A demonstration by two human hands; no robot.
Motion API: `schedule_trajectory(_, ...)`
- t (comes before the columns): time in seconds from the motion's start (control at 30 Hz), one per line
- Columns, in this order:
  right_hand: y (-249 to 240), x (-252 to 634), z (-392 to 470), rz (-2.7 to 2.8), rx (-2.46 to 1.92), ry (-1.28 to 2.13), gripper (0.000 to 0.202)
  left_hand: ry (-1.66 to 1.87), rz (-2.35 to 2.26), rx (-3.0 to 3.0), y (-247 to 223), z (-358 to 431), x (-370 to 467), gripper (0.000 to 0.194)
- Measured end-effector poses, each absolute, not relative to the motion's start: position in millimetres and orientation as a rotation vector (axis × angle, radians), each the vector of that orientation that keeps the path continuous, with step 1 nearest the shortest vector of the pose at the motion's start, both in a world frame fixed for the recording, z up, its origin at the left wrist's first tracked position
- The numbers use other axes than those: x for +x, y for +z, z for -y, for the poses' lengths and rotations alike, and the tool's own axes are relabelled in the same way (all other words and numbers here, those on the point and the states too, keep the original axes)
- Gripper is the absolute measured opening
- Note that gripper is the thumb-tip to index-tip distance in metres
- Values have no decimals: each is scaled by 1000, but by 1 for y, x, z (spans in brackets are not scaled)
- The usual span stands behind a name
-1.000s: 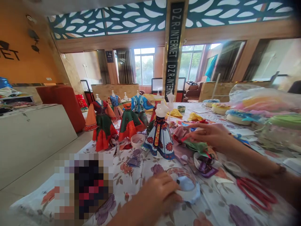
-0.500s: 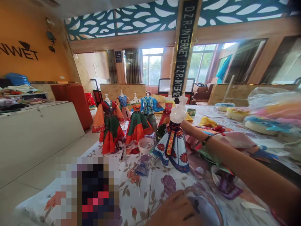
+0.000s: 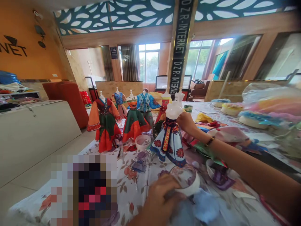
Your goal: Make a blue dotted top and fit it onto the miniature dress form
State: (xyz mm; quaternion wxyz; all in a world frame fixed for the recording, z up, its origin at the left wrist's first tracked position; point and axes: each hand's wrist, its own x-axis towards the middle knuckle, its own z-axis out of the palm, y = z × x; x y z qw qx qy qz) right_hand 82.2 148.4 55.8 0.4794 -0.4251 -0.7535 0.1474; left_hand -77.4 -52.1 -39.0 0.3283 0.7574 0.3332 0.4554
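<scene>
Pale blue cloth [image 3: 205, 205] now shows outside the white ring [image 3: 194, 187], near the left hand [image 3: 162, 197]; the right hand [image 3: 188, 124] is partly behind the mannequin [image 3: 174, 110]. Neither grip's opening or hold can be told.

Orange wall [image 3: 16, 62], bright windows [image 3: 149, 66], red chair [image 3: 67, 103], pale tiled floor [image 3: 30, 169]

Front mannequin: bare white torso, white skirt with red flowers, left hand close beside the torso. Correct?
Wrong hand. The head view shows the right hand close beside the torso; the left hand is lower, near the white ring. The rest holds: the torso is bare and white, the skirt white with red flowers.
</scene>
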Motion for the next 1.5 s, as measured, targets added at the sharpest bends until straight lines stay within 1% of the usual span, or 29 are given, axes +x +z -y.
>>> schedule_trajectory(0.1, 57, 98, -124, 1683, -1066, 344, 33, 1201, -888, 1849, -37, 51, -78, 22)
schedule_trajectory(0.17, 55, 108, -103, 1576, -1060, 326, 36, 1184, -881, 1805, -35, 52, -79, 19)
schedule_trajectory(0.23, 49, 116, -79, 1491, -1038, 316, 33, 1161, -868, 1788, -34, 54, -80, 18)
schedule_trajectory(0.3, 41, 120, -50, 1409, -959, 300, 23, 1145, -852, 1786, -32, 56, -80, 18)
schedule_trajectory(0.37, 33, 122, -21, 1488, -918, 300, 13, 1135, -851, 1786, -30, 58, -80, 19)
schedule_trajectory(0.43, 25, 122, 6, 1714, -851, 300, 9, 1124, -866, 1788, -28, 60, -79, 21)
schedule_trajectory(0.6, 8, 121, 47, 2148, -838, 311, 19, 1091, -922, 1714, -18, 66, -74, 24)
schedule_trajectory(0.67, 3, 122, 51, 2181, -833, 317, 22, 1067, -918, 1668, -15, 69, -73, 26)
schedule_trajectory(0.8, -3, 124, 47, 2039, -883, 353, 16, 980, -864, 1624, -11, 70, -72, 26)
schedule_trajectory(0.9, -7, 124, 44, 1923, -923, 403, 15, 888, -866, 1707, -9, 71, -71, 25)
schedule_trajectory(1.03, -16, 122, 42, 1812, -950, 564, 14, 815, -975, 1916, -9, 73, -66, 24)
schedule_trajectory(1.17, -21, 117, 42, 1636, -1033, 775, 17, 849, -1121, 2125, -17, 72, -65, 23)
schedule_trajectory(1.27, -23, 115, 42, 1602, -1026, 1029, 22, 890, -1205, 2382, -25, 66, -71, 24)
schedule_trajectory(1.37, -26, 114, 41, 1648, -889, 1341, 30, 920, -1155, 2661, -30, 60, -78, 25)
schedule_trajectory(1.43, -29, 114, 41, 1629, -822, 1423, 29, 939, -1077, 2756, -31, 58, -80, 23)
schedule_trajectory(1.5, -30, 114, 42, 1595, -798, 1424, 25, 1039, -1055, 2756, -31, 59, -79, 21)
